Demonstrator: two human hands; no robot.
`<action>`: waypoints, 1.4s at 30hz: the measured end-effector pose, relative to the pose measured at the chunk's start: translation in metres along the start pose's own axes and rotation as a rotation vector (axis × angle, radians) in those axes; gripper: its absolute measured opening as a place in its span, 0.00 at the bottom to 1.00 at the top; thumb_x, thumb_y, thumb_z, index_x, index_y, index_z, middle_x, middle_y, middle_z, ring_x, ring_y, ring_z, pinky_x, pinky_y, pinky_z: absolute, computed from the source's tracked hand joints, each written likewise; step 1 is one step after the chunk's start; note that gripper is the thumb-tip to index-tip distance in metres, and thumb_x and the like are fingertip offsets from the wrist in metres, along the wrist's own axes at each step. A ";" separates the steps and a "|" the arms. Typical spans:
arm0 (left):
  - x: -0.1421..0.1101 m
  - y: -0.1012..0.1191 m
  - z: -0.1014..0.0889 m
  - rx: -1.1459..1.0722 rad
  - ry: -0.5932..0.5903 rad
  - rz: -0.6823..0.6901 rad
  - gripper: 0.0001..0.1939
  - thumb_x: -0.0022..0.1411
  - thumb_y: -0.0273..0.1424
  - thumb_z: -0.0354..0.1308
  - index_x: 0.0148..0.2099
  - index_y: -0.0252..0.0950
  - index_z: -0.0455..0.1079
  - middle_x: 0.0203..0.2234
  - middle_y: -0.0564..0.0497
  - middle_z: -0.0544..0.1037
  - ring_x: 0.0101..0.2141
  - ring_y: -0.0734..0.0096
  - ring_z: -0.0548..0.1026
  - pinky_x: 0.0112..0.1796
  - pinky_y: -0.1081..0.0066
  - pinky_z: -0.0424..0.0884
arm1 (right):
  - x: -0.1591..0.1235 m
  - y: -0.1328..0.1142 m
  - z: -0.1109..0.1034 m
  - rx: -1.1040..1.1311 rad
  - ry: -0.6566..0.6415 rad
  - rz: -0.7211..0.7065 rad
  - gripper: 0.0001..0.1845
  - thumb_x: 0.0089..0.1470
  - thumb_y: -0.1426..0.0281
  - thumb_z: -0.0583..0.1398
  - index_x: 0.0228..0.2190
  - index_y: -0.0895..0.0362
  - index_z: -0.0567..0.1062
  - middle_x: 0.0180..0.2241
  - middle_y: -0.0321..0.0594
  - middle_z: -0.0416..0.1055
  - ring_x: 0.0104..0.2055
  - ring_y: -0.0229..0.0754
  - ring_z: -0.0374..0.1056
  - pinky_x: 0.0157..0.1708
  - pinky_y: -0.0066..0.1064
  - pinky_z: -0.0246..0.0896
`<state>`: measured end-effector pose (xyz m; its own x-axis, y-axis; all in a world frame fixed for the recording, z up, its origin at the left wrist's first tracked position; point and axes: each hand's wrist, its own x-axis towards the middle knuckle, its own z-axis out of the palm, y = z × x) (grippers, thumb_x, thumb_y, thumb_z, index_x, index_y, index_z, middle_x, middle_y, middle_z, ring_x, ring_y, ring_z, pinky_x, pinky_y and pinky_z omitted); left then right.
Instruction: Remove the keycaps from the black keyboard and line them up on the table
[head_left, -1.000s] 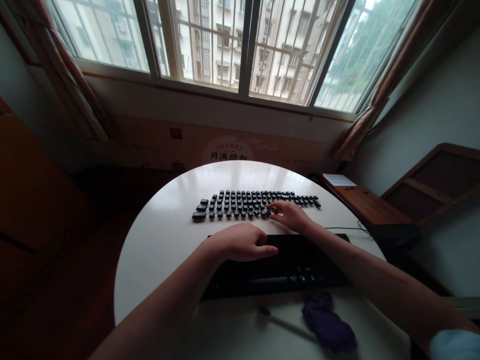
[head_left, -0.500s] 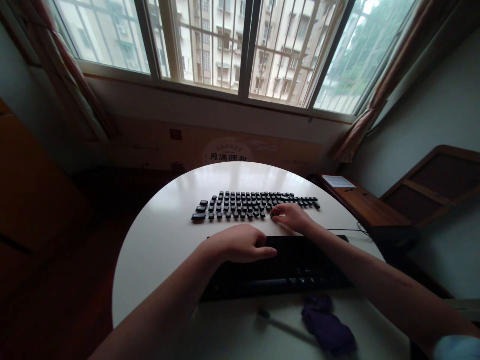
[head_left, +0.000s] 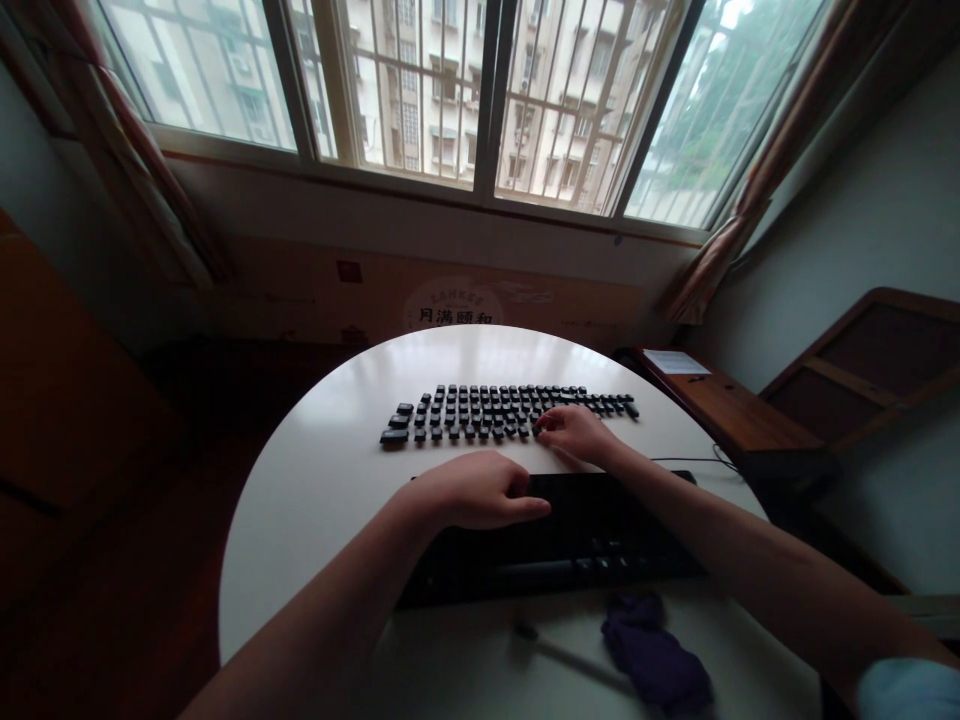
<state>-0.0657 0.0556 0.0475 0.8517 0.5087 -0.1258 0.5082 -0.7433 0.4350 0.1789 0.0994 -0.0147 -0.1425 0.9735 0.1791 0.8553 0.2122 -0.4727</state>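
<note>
Black keycaps (head_left: 454,408) stand in several rows across the white round table (head_left: 300,480). At the front row's right part, my right hand (head_left: 576,434) has its thumb and fingers pinched on a small dark keycap (head_left: 537,430), low over the tabletop. A black keyboard (head_left: 525,575) lies nearer me, its large upper area bare of caps and a few keys showing along the front. Over its upper left part is my left hand (head_left: 480,490), thumb stretched out and apart from the bent fingers, which are mostly hidden; I see nothing held there.
A purple cloth (head_left: 660,655) and a thin brush-like stick (head_left: 574,657) lie in front of the keyboard, blurred. A black cable (head_left: 682,459) runs off the table's right side. A wooden desk (head_left: 720,410) with a paper stands beyond, under the barred window (head_left: 487,100).
My right hand has shifted slightly left with the keycap, closer to the front row's last cap. My left hand keeps its place over the keyboard. The whole view has drifted a little.
</note>
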 end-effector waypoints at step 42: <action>0.031 0.014 0.056 0.189 0.052 0.246 0.30 0.67 0.46 0.50 0.67 0.44 0.54 0.68 0.42 0.49 0.67 0.52 0.46 0.62 0.50 0.43 | -0.147 -0.045 -0.028 0.639 -0.008 0.270 0.21 0.60 0.57 0.50 0.21 0.56 0.60 0.17 0.29 0.53 0.17 0.31 0.49 0.17 0.24 0.44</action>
<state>-0.0250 0.0363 -0.0001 0.9469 0.3213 0.0111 0.3063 -0.9122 0.2723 0.1750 -0.0553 0.0043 0.0281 0.9994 -0.0220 0.4007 -0.0315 -0.9157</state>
